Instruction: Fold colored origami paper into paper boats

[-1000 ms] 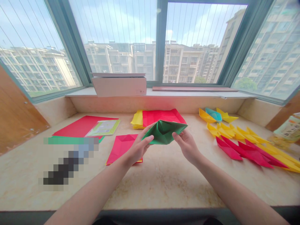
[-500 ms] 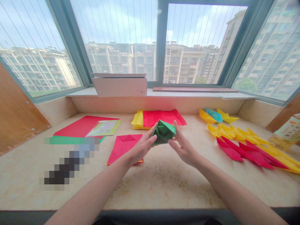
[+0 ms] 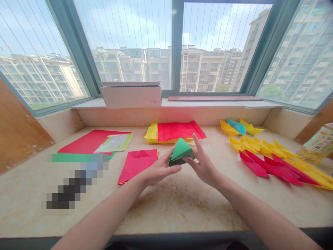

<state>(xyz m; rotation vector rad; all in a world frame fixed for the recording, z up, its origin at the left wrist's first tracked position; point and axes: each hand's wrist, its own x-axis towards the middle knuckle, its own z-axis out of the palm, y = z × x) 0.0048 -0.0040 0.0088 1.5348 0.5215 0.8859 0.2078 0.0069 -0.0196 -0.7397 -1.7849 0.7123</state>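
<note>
A folded green paper piece [image 3: 181, 152] is held above the marble counter [image 3: 182, 201], pressed into a small pointed shape. My left hand [image 3: 156, 170] grips its left lower edge, thumb underneath and fingers closed on it. My right hand [image 3: 202, 163] pinches its right side, index finger raised along the back. A half-folded red sheet [image 3: 137, 163] lies flat just left of my left hand.
A stack of red and yellow sheets [image 3: 174, 132] lies behind the hands. Several folded yellow, red and blue paper boats [image 3: 270, 156] fill the right side. Red and green sheets with a leaflet [image 3: 114, 142] lie left. A white box [image 3: 131, 94] stands on the sill.
The green paper, spread wide open a second ago, has been pushed together by both hands into a narrow pointed form. The hands have moved closer to each other.
</note>
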